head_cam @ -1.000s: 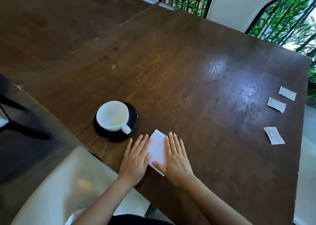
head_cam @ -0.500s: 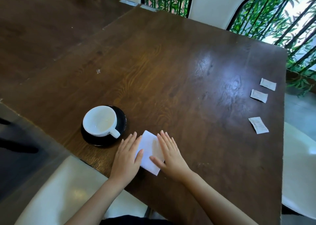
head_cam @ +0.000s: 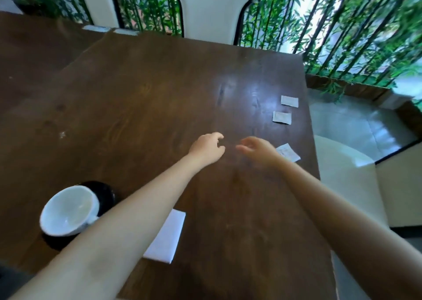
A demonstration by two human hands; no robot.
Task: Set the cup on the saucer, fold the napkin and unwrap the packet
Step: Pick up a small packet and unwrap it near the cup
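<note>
A white cup [head_cam: 68,210] stands on a black saucer [head_cam: 104,192] at the near left of the brown table [head_cam: 141,108]. The folded white napkin [head_cam: 167,238] lies flat beside it, partly under my left forearm. Three white packets lie near the table's right edge: the nearest packet [head_cam: 288,152], a middle packet [head_cam: 282,117] and a far packet [head_cam: 289,100]. My left hand [head_cam: 207,148] is stretched out over the table's middle, fingers curled and empty. My right hand [head_cam: 258,149] hovers just left of the nearest packet, fingers loosely apart, holding nothing.
The table's right edge runs close past the packets, with a white chair [head_cam: 347,169] and floor beyond. Bamboo plants and a white panel [head_cam: 210,10] stand behind the far edge. A second dark table [head_cam: 34,48] adjoins on the left.
Both hands left the folded napkin and reached forward and right toward the packets. The camera view swung right and up; the picture is blurred by motion.
</note>
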